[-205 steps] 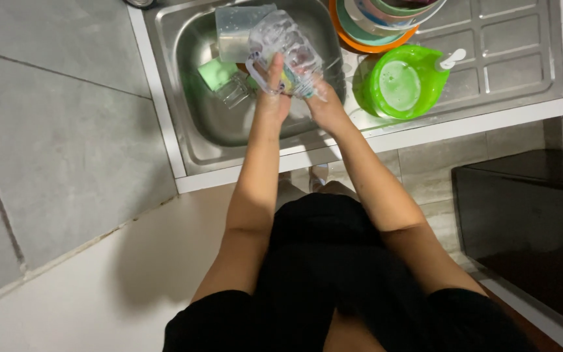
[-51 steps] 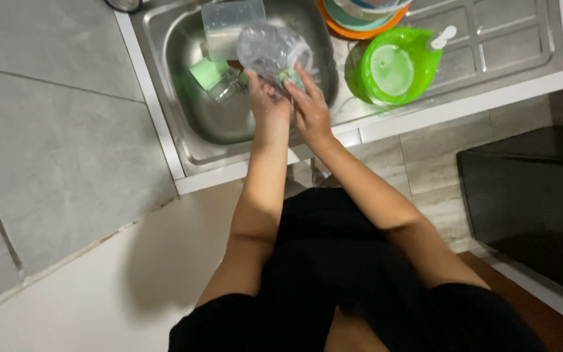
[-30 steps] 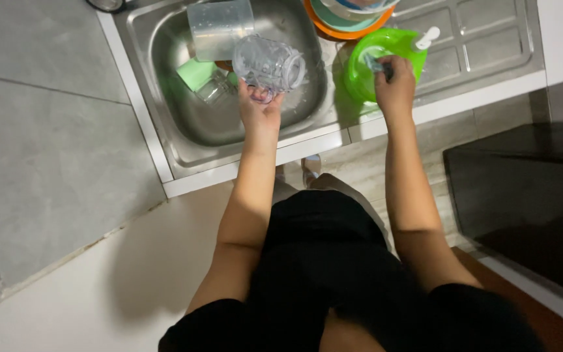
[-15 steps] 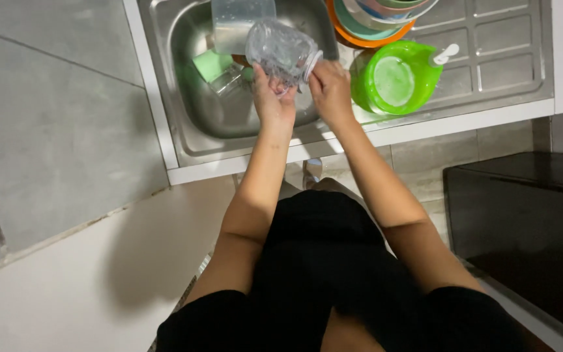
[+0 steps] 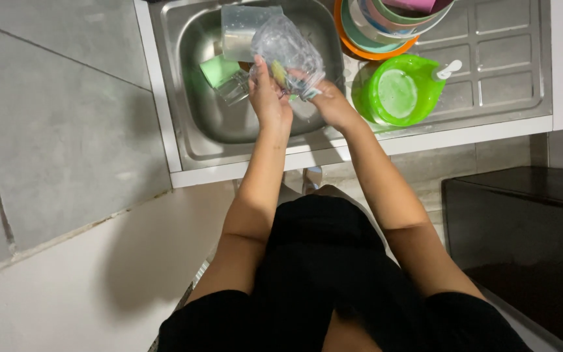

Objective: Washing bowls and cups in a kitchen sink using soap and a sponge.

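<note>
Head view, looking straight down. Left hand (image 5: pixel 270 98) is closed around the near side of a clear cut-glass mug (image 5: pixel 288 55), thumb and fingers wrapped on its wall; the mug lies tilted, held above the basin of the steel sink (image 5: pixel 190 140) and not touching the sink floor as far as can be seen. Right hand (image 5: pixel 326 103) is at the mug's right side, fingers bent in toward its mouth and pressing a small yellow-green sponge (image 5: pixel 277 72) against the glass; the grip itself is partly hidden by the glass. The mug thus sits just beyond both hands, between their fingertips, at the far end of the forearms.

Further out, inside the basin: a frosted plastic container (image 5: pixel 242 29) touching or just behind the mug, a green square lid (image 5: pixel 219 69) to the left, and a small clear glass (image 5: pixel 234 88) lying beside the left hand. On the ribbed drainboard (image 5: pixel 503 65) to the right: a round green lidded container (image 5: pixel 399 91) near the right wrist, and a stack of coloured bowls (image 5: pixel 386 26) beyond it.
</note>
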